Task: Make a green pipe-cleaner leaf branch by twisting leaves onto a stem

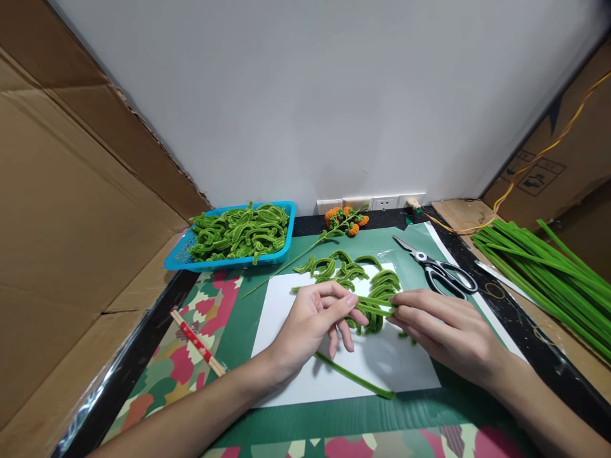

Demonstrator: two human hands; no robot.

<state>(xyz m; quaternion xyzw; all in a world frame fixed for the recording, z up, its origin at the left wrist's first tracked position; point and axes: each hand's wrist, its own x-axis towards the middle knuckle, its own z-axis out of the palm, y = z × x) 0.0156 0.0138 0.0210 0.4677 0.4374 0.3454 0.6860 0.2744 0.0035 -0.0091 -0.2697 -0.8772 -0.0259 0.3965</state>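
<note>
Pinching fuzzy green strands (steadier, presumably), left hand and right hand straddled the rectangular white paper near its right edge.

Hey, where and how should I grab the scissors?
Probably by the looped handles of the scissors, from the near right side with the right hand: they lie flat, loops toward that side, blade tips pointing away to the left.
</note>
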